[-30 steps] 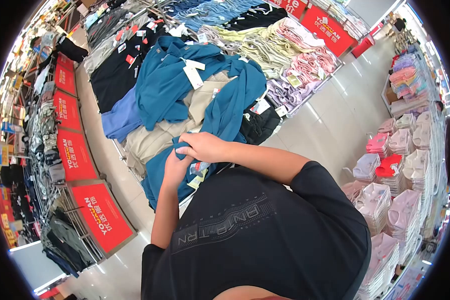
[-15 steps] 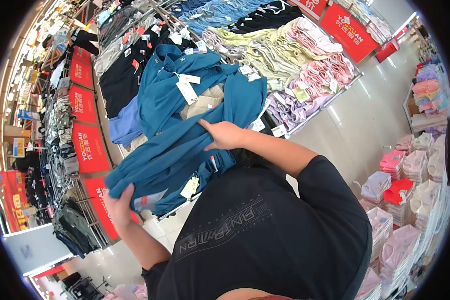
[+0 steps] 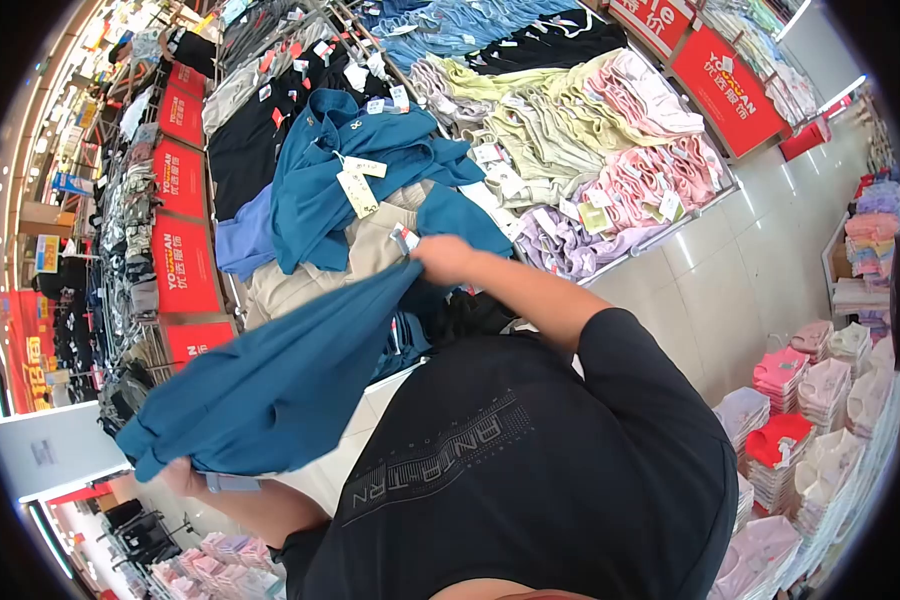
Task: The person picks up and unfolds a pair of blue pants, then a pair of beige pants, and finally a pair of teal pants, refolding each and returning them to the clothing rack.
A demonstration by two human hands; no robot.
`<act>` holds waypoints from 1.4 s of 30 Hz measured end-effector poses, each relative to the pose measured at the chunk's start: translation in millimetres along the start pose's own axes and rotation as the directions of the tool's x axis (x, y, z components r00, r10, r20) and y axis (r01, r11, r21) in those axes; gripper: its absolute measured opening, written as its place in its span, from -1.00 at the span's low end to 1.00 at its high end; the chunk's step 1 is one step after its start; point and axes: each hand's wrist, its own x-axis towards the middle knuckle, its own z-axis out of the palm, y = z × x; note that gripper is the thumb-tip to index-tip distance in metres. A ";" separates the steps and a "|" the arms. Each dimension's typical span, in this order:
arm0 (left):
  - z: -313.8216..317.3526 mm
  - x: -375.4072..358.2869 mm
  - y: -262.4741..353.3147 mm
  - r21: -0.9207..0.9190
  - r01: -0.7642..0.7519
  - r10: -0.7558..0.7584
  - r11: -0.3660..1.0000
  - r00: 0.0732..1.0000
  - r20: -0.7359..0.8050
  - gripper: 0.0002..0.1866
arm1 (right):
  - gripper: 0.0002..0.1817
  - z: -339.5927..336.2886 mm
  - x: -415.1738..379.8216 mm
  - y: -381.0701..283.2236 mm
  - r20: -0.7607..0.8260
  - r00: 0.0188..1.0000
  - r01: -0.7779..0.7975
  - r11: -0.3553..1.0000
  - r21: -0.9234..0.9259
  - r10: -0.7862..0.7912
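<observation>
A pair of teal trousers (image 3: 270, 370) hangs stretched between my two hands, off the display at its left end. My left hand (image 3: 182, 478) grips the lower left end by the gathered waistband, its fingers partly hidden by the cloth. Closed on the bunched upper right part is my right hand (image 3: 442, 258), with more teal cloth (image 3: 460, 215) lying just beyond it. On the pile in front lies a teal shirt (image 3: 315, 170) with white hang tags (image 3: 358, 188). Beige clothing (image 3: 305, 285) shows beneath it.
Black clothes (image 3: 245, 150) and a blue-violet garment (image 3: 247, 235) lie left of the shirt. Pale green trousers (image 3: 545, 125) and pink ones (image 3: 645, 180) fill the right side. Red sign boards (image 3: 182, 265) line a left rack. Folded pink stacks (image 3: 780, 375) stand right, across the aisle floor (image 3: 670, 280).
The teal trousers have been lifted and pulled down-left off the pile, uncovering beige clothing. My left hand moved down and left with one end; my right hand stays near the pile, now closed tighter.
</observation>
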 end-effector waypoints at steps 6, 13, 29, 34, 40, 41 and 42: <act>44.4 -1.8 22.7 -0.415 0.382 -0.374 0.826 0.922 0.104 -0.54 | -0.70 -207.5 -77.7 61.7 -0.263 0.952 -0.106 0.977 0.187 0.154; 121.2 -38.6 49.3 -0.528 0.721 -0.549 0.449 0.688 0.474 -0.49 | -0.65 -334.5 -132.6 44.4 -0.404 0.896 -0.231 0.970 -0.075 0.182; 105.5 -146.6 -175.5 0.073 0.936 -0.827 0.343 0.265 0.495 -0.50 | -0.30 -54.8 -177.0 212.0 -0.402 0.553 -0.743 0.650 0.158 0.730; 96.6 -123.5 -166.6 0.044 0.939 -0.760 0.342 0.248 0.600 -0.47 | -0.20 -60.4 -153.8 201.6 -0.303 0.546 -0.726 0.622 0.295 0.781; 83.8 -121.6 -190.0 0.112 0.916 -0.787 0.384 0.262 0.559 -0.53 | -0.47 -31.7 -121.9 253.5 -0.315 0.592 -0.743 0.654 0.141 0.742; 80.9 -123.8 -194.7 0.099 0.920 -0.768 0.380 0.254 0.588 -0.53 | -0.54 -39.4 -121.8 245.8 -0.441 0.602 -0.701 0.705 0.107 0.665; 74.7 -124.7 -196.2 0.075 0.927 -0.770 0.369 0.259 0.583 -0.54 | -0.59 -53.4 -120.8 241.4 -0.477 0.614 -0.677 0.731 0.092 0.629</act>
